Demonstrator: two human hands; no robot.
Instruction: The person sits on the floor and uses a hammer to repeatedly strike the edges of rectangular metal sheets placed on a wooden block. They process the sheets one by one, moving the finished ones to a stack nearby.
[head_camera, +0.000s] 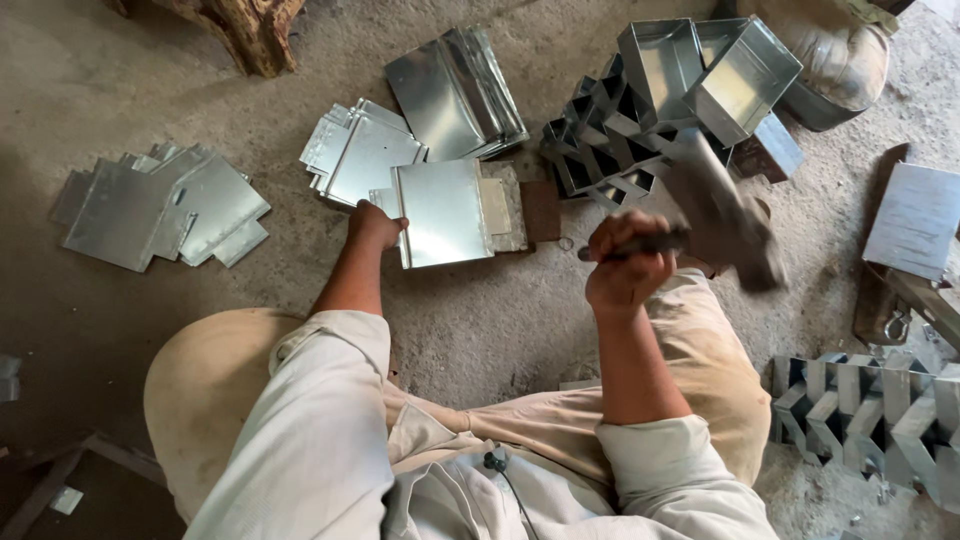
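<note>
The person sat on the dusty concrete floor (480, 330) in the hammering step, as far as could be judged: the right hand (625, 265) was closed tight around the handle of a hammer (725, 215), raised and blurred at about two o'clock from the work. The left hand (375, 225) pressed down on the left edge of a galvanised sheet-metal piece (445, 212), fingers curled over its rim, holding it flat on a small block (512, 205) that showed past its right side, straight ahead at twelve o'clock. A well-placed blow would call for the sheet held steady and the left fingers kept clear of where the head lands. At twelve o'clock beyond lay two piles of cut sheets (360, 150), and a third pile (160, 205) lay at ten o'clock. Folded metal boxes (660, 100) were stacked at one o'clock, close behind the hammer's swing and the likeliest thing to be clipped. More folded channels (870, 420) lay at four o'clock beside the right knee.
</note>
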